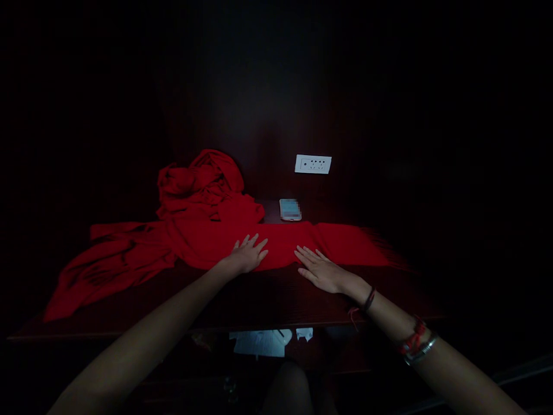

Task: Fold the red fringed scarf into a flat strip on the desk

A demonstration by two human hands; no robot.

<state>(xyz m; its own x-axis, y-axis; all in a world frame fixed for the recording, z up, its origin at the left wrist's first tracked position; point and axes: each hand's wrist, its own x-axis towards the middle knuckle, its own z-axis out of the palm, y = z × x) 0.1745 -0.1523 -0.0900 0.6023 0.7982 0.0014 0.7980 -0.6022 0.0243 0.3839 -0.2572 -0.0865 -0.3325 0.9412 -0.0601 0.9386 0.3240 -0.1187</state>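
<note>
In the head view, one red cloth (pixel 283 245) lies as a flat strip on the tabletop (pixel 259 300), beneath the fingers of two grips. The left grip (pixel 250 255) rests palm-down on it, fingers spread. The right grip (pixel 322 272) is flat too, straight fingers over the cloth's near edge. One crumpled red heap (pixel 203 184) sits far left; whether it is the same piece cannot be told. Just beyond the strip lies one phone (pixel 290 209); one socket panel (pixel 313 164) is on the far wall (pixel 259 86).
</note>
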